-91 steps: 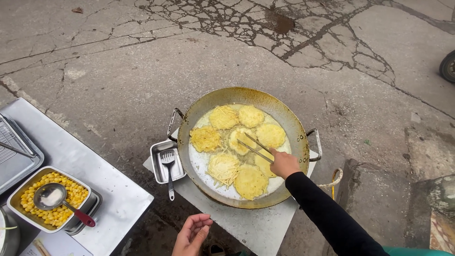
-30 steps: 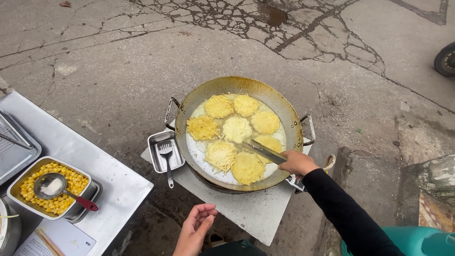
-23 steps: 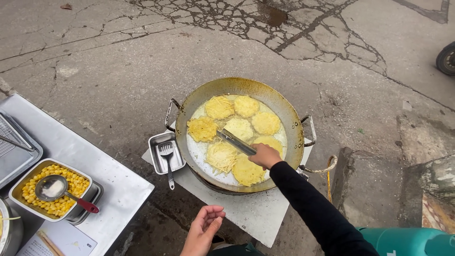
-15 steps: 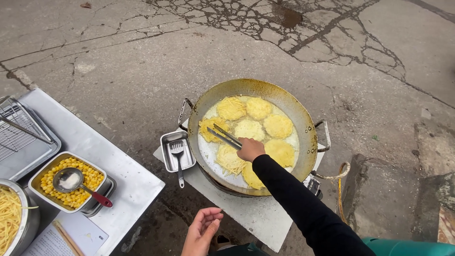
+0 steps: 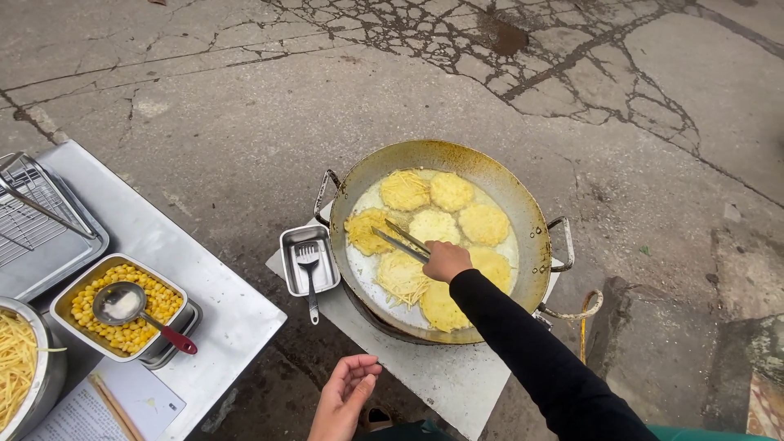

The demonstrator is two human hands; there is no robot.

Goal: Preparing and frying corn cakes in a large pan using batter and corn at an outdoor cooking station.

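A big metal frying pan [image 5: 523, 204] stands on a low white stand and holds several round yellow fritters in pale oil. My right hand [image 5: 446, 260] reaches over the pan in a black sleeve and grips metal tongs [image 5: 400, 240]. The tong tips touch the fritter at the pan's left side [image 5: 365, 229]. My left hand [image 5: 345, 397] hangs open and empty at the bottom of the view, below the stand.
A small steel tray [image 5: 290, 265] with a fork [image 5: 308, 273] lies left of the pan. On the white table [image 5: 216, 298] at left stand a tray of corn kernels [image 5: 86, 306] with a red-handled ladle [image 5: 135, 312], a wire rack [image 5: 37, 216] and a bowl of yellow shreds [image 5: 16, 367]. Cracked concrete lies all around.
My right hand has moved the tongs from the pan's right side across to the left fritter. The camera has shifted, bringing the bowl of shreds into view.
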